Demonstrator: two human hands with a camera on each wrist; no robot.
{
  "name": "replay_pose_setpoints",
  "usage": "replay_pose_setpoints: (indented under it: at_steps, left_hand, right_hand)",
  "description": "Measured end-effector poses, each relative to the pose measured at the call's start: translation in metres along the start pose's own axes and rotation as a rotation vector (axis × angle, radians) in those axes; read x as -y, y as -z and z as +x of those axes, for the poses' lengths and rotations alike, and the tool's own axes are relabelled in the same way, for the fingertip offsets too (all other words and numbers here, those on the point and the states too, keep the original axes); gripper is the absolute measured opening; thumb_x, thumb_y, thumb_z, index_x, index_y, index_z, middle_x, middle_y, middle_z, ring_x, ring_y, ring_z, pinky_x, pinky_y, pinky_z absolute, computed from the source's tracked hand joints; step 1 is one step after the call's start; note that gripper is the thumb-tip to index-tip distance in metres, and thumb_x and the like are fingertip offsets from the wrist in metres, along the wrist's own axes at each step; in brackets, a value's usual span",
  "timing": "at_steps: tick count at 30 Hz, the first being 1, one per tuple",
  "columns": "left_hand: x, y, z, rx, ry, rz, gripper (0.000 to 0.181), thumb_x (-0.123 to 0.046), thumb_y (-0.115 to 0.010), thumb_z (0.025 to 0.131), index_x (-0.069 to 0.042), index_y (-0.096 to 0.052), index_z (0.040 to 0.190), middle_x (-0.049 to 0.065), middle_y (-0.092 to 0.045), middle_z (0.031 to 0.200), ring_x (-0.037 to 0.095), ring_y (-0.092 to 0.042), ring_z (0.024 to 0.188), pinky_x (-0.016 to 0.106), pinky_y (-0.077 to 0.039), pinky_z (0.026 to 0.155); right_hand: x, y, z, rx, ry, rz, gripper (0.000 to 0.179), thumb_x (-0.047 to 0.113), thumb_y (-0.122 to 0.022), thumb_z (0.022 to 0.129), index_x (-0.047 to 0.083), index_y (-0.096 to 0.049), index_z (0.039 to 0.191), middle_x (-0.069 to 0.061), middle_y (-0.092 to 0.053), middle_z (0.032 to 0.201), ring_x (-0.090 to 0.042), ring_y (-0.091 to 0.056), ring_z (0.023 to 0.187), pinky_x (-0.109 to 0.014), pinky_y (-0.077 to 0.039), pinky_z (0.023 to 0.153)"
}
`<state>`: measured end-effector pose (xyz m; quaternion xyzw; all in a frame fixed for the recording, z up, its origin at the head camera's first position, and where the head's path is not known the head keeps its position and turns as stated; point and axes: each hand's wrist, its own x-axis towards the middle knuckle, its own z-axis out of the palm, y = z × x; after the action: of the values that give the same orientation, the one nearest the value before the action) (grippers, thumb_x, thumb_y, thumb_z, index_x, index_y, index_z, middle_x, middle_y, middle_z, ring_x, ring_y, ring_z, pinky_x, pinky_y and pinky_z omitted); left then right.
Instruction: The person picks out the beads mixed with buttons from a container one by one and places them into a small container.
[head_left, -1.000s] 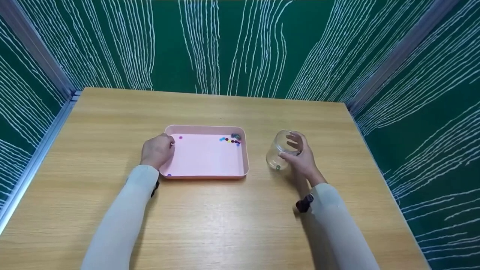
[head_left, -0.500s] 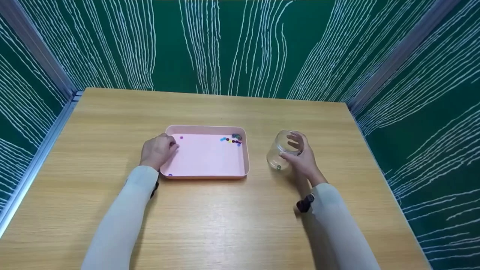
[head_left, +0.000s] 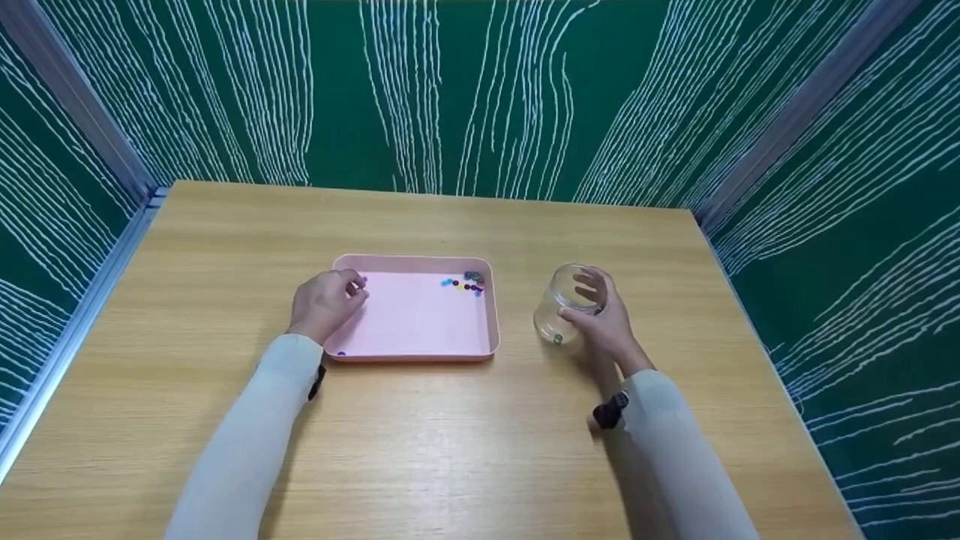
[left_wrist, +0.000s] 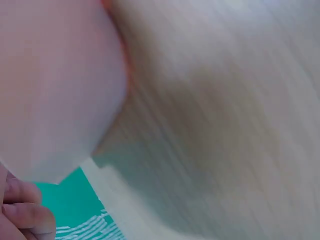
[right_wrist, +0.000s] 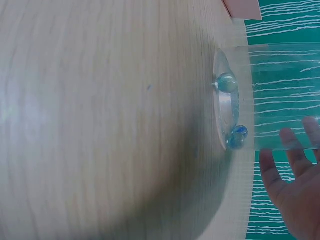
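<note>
Pink rectangular tray (head_left: pixel 412 322) on a wooden worktop (head_left: pixel 420 450): the left hand (head_left: pixel 324 303) had advanced inward, its thumb and forefinger parted, to just beside a small magenta bead (head_left: pixel 364 280) inside, apparently bringing it within reach; the right hand (head_left: pixel 609 324) gripped a transparent glass jar (head_left: pixel 553 302).

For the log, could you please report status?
Left grip beside purple bead in pink tray, contact unclear. Right grip holding glass jar, marbles inside. No obstruction visible.
</note>
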<state>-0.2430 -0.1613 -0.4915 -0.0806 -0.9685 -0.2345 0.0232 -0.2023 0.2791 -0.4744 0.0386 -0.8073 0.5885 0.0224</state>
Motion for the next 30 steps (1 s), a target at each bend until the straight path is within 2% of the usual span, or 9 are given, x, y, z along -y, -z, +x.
replay_pose_setpoints:
  at_steps: [6, 11, 16, 24, 27, 30]
  left_hand:
    - [-0.016, -0.002, 0.000, 0.003, 0.002, -0.025, 0.016, -0.027, -0.065, 0.089, -0.014, -0.069, 0.098, 0.001, -0.072, 0.095, 0.019, -0.066, 0.081, 0.037, -0.052, 0.074]
    - [-0.025, -0.002, 0.000, -0.025, -0.014, -0.051, 0.017, -0.025, -0.065, 0.086, -0.013, -0.070, 0.097, 0.001, -0.073, 0.093, 0.020, -0.067, 0.082, 0.040, -0.051, 0.074]
    - [-0.028, -0.005, 0.000, -0.041, -0.019, -0.071, 0.016, -0.027, -0.066, 0.085, -0.014, -0.071, 0.094, -0.001, -0.074, 0.091, 0.018, -0.067, 0.083, 0.039, -0.051, 0.072]
    - [-0.029, -0.011, -0.002, -0.027, -0.037, -0.099, 0.013, -0.031, -0.069, 0.084, -0.020, -0.073, 0.091, -0.006, -0.073, 0.085, 0.014, -0.063, 0.075, 0.031, -0.046, 0.064]
    - [-0.030, -0.013, -0.002, -0.022, -0.042, -0.101, 0.013, -0.031, -0.069, 0.084, -0.021, -0.073, 0.090, -0.007, -0.072, 0.082, 0.013, -0.063, 0.073, 0.030, -0.045, 0.063]
    - [-0.033, -0.014, -0.002, -0.018, -0.042, -0.118, 0.013, -0.030, -0.068, 0.084, -0.020, -0.073, 0.092, -0.007, -0.072, 0.082, 0.013, -0.062, 0.074, 0.030, -0.046, 0.064]
  right_hand:
    - [-0.018, 0.001, 0.005, -0.007, 0.014, 0.014, 0.081, 0.006, -0.077, 0.078, 0.006, -0.030, 0.144, -0.022, -0.041, 0.145, -0.044, -0.039, 0.135, -0.056, -0.032, 0.110]
    - [-0.027, 0.001, 0.007, -0.018, 0.044, 0.001, 0.078, 0.008, -0.076, 0.080, 0.010, -0.031, 0.144, -0.018, -0.042, 0.144, -0.039, -0.042, 0.133, -0.054, -0.038, 0.106]
    - [-0.024, 0.001, 0.005, -0.016, 0.052, 0.016, 0.079, 0.007, -0.076, 0.080, 0.008, -0.031, 0.144, -0.021, -0.041, 0.144, -0.042, -0.040, 0.133, -0.056, -0.037, 0.106]
    - [0.000, -0.002, -0.003, 0.000, 0.030, 0.034, 0.080, 0.003, -0.075, 0.079, 0.002, -0.029, 0.144, -0.027, -0.039, 0.144, -0.048, -0.038, 0.134, -0.058, -0.036, 0.106]
    - [0.001, -0.002, -0.003, -0.002, 0.020, 0.039, 0.079, 0.004, -0.075, 0.079, 0.003, -0.029, 0.144, -0.026, -0.040, 0.144, -0.047, -0.038, 0.134, -0.057, -0.035, 0.107]
    - [-0.011, 0.000, 0.002, -0.008, 0.032, 0.027, 0.079, 0.006, -0.076, 0.080, 0.006, -0.030, 0.144, -0.024, -0.041, 0.144, -0.045, -0.039, 0.134, -0.057, -0.034, 0.107]
